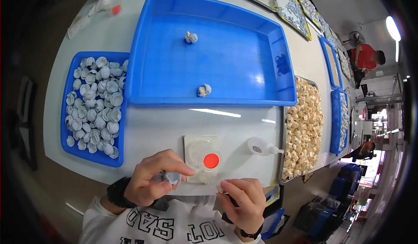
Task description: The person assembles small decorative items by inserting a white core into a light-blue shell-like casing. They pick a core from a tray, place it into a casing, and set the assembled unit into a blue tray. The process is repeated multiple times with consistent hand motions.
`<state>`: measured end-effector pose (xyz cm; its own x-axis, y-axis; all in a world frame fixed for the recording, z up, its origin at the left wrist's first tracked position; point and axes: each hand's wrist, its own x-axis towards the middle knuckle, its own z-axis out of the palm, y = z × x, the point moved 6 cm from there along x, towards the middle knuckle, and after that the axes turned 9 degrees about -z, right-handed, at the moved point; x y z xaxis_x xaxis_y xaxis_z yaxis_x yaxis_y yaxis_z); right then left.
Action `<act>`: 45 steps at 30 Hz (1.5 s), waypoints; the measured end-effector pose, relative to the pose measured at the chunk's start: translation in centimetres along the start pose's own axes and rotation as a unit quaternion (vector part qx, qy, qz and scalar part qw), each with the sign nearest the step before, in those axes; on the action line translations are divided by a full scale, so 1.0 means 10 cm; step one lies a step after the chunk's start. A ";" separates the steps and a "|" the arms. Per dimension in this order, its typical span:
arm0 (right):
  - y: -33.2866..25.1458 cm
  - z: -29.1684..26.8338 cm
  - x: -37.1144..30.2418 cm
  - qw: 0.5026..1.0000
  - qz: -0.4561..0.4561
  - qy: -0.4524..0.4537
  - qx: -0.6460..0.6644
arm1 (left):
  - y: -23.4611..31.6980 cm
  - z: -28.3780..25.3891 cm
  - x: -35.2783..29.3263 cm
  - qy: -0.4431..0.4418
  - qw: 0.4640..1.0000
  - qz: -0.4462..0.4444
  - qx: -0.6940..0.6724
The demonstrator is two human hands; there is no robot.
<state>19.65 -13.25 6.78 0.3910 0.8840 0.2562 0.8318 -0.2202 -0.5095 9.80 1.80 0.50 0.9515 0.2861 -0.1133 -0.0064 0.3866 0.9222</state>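
My left hand pinches a small pale-blue cap at the table's near edge. My right hand sits just to its right, fingers closed on a tiny pale piece that is mostly hidden. Between and just beyond the hands lies a clear square dish with a red round pad in it. A small blue tray at the left holds several more pale-blue caps. The big blue tray ahead holds two assembled pale pieces.
A metal tray full of cream-coloured ring pieces stands at the right. A small white squeeze bottle lies beside it. More trays line the bench at the far right, and other people are working further off.
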 end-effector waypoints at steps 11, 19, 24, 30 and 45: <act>-0.02 0.18 0.07 0.998 -0.043 -0.045 -0.016 | -0.01 -0.01 -0.01 -0.022 1.000 0.015 0.015; 0.03 0.19 0.01 0.999 -0.028 -0.031 -0.018 | -0.08 -0.01 -0.05 0.020 0.993 -0.046 -0.103; 0.10 0.19 -0.09 1.000 -0.021 0.004 0.010 | -0.06 -0.05 -0.01 0.004 1.000 0.013 -0.010; 0.13 0.20 -0.17 0.998 -0.028 0.040 0.032 | -0.01 -0.02 0.01 -0.017 0.998 0.049 0.031; -0.04 0.06 -0.27 0.940 -0.076 0.224 0.246 | 0.05 0.22 -0.06 -0.047 0.997 0.046 0.049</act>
<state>18.03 -15.33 5.81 0.5012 0.6024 0.6211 0.6513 0.2100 -0.7292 9.87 -0.08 1.87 0.9727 0.2321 0.0047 -0.0697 0.2730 0.9595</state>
